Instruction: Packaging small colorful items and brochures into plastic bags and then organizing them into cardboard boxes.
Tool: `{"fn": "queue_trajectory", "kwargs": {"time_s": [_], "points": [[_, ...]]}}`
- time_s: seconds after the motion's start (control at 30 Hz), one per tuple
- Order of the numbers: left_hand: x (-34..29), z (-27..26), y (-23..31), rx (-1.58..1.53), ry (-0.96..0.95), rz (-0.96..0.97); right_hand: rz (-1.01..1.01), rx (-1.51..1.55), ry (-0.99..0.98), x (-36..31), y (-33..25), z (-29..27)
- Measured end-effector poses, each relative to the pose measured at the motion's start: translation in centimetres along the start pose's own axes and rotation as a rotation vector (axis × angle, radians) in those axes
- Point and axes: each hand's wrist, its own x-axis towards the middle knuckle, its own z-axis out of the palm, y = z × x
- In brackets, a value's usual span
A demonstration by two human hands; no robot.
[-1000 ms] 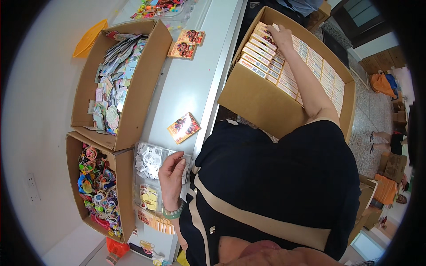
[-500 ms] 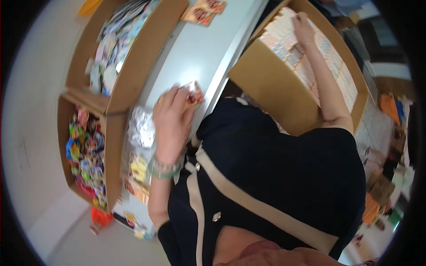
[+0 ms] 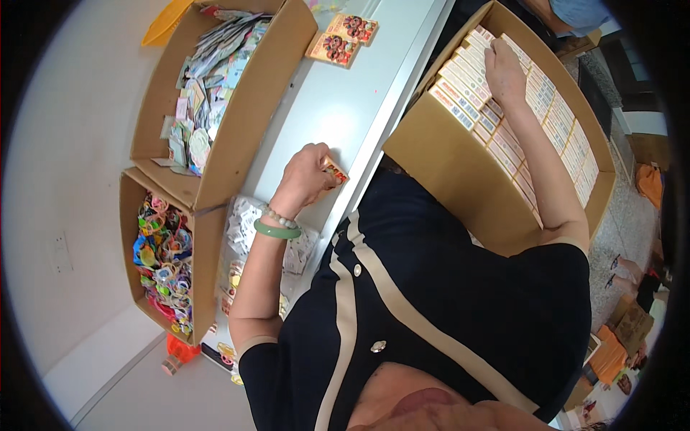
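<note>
My left hand [image 3: 307, 176] is closed around a small orange-and-red printed packet [image 3: 334, 170], low over the white tabletop [image 3: 305, 115] near its edge. My right hand [image 3: 506, 72] reaches into a large cardboard carton [image 3: 438, 172] on the right. Its fingers curl down onto closely packed rows of small pale boxes [image 3: 557, 108]; the fingertips and whatever they grip are hidden. Two flat packs [image 3: 338, 49] with a red character print lie on the table's far part, one partly overlapping the other.
On the left, one open cardboard box [image 3: 241, 115] holds many loose cards. A nearer cardboard box [image 3: 205, 280] contains colourful small trinkets. Clear plastic bags [image 3: 244, 223] with silvery-white contents lie beside my left forearm. An orange item [image 3: 180, 352] is below the boxes.
My view has shifted a little. The left hand has turned, and its packet is now more covered by the fingers. My right hand remains on the small boxes in the carton.
</note>
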Motion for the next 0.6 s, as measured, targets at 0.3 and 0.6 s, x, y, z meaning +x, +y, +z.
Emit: {"fn": "queue_trajectory", "kwargs": {"time_s": [0.3,0.6], "points": [[13.7,-6.8,9.1,0.538,0.496,0.831,0.011,0.045,-0.03,0.2,1.0,-2.3],[20.8,-10.6,4.8,0.482,0.149,0.738,-0.474,0.163,0.028,5.5,-10.1,-1.7]]}}
